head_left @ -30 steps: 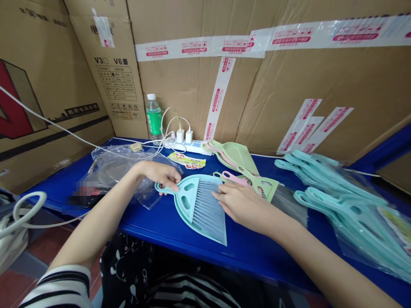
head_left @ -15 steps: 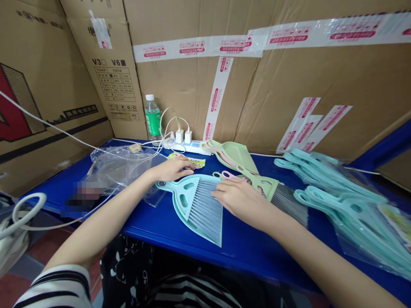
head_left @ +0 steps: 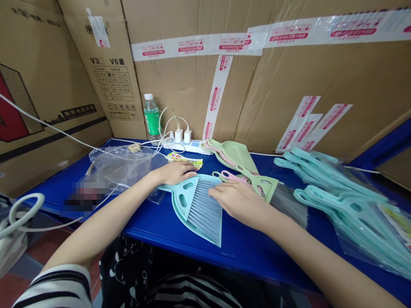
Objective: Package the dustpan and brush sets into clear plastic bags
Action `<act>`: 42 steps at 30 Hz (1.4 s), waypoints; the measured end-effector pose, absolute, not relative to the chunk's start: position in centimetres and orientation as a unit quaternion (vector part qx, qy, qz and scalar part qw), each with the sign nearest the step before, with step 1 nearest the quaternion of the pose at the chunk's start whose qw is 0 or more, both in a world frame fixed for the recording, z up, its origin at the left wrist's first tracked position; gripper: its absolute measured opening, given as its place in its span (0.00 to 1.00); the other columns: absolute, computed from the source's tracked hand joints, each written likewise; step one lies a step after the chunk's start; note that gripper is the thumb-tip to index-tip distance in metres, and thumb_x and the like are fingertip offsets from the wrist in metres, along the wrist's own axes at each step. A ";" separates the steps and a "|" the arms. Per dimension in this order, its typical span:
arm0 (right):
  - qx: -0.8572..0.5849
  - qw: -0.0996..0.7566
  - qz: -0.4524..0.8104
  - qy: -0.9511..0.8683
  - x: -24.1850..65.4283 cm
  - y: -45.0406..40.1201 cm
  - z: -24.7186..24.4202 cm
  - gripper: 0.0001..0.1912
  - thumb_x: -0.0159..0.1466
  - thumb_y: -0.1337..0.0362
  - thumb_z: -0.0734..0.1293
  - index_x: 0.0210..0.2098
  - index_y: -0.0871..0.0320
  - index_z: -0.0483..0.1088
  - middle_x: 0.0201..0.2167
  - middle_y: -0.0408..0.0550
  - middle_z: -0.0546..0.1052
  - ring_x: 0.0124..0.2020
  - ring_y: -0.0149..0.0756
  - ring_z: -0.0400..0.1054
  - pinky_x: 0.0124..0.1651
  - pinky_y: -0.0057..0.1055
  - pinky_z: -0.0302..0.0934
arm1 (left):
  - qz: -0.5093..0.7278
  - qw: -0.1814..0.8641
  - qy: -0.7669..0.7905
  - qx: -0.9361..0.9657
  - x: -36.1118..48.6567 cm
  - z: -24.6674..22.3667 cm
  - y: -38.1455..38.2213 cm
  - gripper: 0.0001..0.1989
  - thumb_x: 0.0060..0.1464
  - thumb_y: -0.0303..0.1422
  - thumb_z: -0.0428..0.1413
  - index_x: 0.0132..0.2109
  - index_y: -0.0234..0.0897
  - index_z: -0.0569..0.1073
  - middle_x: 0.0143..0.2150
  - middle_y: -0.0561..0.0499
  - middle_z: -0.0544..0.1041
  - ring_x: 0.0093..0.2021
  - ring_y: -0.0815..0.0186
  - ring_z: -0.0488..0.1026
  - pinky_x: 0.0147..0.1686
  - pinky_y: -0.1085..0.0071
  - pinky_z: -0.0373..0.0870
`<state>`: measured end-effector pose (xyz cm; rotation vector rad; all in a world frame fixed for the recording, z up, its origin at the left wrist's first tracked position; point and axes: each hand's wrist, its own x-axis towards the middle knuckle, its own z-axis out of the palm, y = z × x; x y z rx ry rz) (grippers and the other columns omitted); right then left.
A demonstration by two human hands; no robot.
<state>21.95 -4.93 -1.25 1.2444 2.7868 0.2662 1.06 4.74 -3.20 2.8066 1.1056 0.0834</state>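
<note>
A light-blue dustpan [head_left: 181,216] lies on the blue table with a matching hand brush [head_left: 205,209] nested in it, grey bristles facing my body. My left hand [head_left: 176,172] rests palm down over the handle end, fingers stretched loosely, partly covering the handle. Just behind those fingers is a yellow-and-white printed card [head_left: 192,162]. My right hand [head_left: 239,200] lies over the pan's upper right edge, its nearest fingertips on the bristles; its other fingers are partly hidden. Beside and behind it are a green brush [head_left: 265,184] and a pink handle [head_left: 233,175].
Green and pink dustpans [head_left: 237,154] are stacked at the back. Bagged light-blue brush sets [head_left: 349,209] lie at right. Clear plastic bags [head_left: 122,167] cover the left side. A power strip [head_left: 192,147] with chargers, white cables and a bottle [head_left: 152,119] stand before the cardboard boxes [head_left: 186,90].
My right fingertips have shifted slightly left over the bristles. My left hand has moved slightly, covering more of the handle end. The dustpan and brush have hardly moved.
</note>
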 end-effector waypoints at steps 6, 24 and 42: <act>0.399 0.021 0.084 0.913 22.2 -4.6 -1.6 0.09 0.63 0.75 0.62 0.33 0.59 0.72 0.30 0.48 0.78 0.34 0.37 0.71 0.37 0.30 0.55 | 0.034 0.045 0.373 0.926 1.3 -3.2 4.5 0.23 0.66 0.42 0.39 0.58 0.36 0.68 0.62 0.42 0.67 0.61 0.59 0.64 0.59 0.64 0.56; 0.428 0.012 0.098 0.898 21.8 -4.5 -1.8 0.11 0.64 0.76 0.61 0.34 0.60 0.73 0.29 0.50 0.78 0.35 0.38 0.70 0.36 0.30 0.54 | 0.015 0.047 0.360 0.932 1.2 -3.1 4.7 0.24 0.67 0.43 0.37 0.61 0.38 0.65 0.66 0.44 0.62 0.64 0.58 0.58 0.61 0.62 0.50; 0.409 -0.009 0.055 0.911 22.4 -4.7 -1.5 0.12 0.64 0.73 0.62 0.29 0.59 0.75 0.30 0.48 0.78 0.34 0.37 0.70 0.36 0.31 0.54 | 0.037 0.015 0.360 0.932 1.3 -3.0 4.7 0.25 0.66 0.41 0.40 0.61 0.29 0.64 0.64 0.38 0.64 0.64 0.58 0.61 0.61 0.63 0.54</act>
